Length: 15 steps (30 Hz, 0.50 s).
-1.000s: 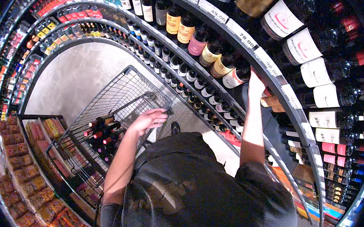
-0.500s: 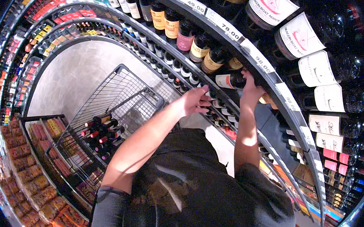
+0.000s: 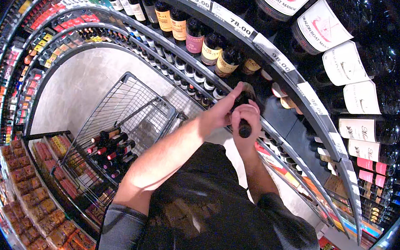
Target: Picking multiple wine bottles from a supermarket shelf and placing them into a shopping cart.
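Observation:
A dark wine bottle point(image 3: 244, 98) is in both my hands in front of the shelf, its neck pointing back toward me. My right hand point(image 3: 249, 116) is wrapped round the neck, leaving the capped top sticking out below the fingers. My left hand point(image 3: 220, 113) presses against the bottle's left side near its body. The hands hide most of the label. Just beyond, on the curved shelf, stands a row of wine bottles point(image 3: 212, 50) with cream, yellow and pink labels.
Left of me stands a wire shopping cart point(image 3: 127, 78) holding several wine bottles point(image 3: 112, 148) lying down. Packaged snacks point(image 3: 40, 206) fill a display at the lower left. A shelf edge with price tags point(image 3: 272, 55) curves past on the right, with larger bottles point(image 3: 322, 28) above it.
My right hand has drawn the bottle off the shelf toward me and turned it neck-first. My left hand, free before, has come onto the bottle.

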Each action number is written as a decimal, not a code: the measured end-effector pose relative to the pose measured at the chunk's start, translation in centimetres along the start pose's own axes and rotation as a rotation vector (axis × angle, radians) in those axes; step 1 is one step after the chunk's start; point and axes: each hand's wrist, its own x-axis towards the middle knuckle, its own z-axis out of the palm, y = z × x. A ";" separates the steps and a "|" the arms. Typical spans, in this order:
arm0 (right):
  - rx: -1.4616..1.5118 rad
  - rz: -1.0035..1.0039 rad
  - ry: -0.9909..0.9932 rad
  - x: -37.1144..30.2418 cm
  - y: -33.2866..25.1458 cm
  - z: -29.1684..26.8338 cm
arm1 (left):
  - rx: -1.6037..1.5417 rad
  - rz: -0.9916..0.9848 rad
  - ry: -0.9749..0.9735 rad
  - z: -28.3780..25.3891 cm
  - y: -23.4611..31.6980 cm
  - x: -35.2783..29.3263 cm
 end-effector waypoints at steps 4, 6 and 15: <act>-0.067 -0.092 -0.140 -0.6 -1.7 -0.6 | -0.128 0.063 0.156 5.2 0.5 -6.7; -0.076 -0.142 -0.151 -0.8 -3.6 -0.2 | -0.272 -0.282 -0.493 0.7 -0.3 -6.2; 0.106 -0.192 -0.421 -2.8 -11.6 3.3 | -0.285 -0.076 -0.286 -4.0 -2.4 -17.0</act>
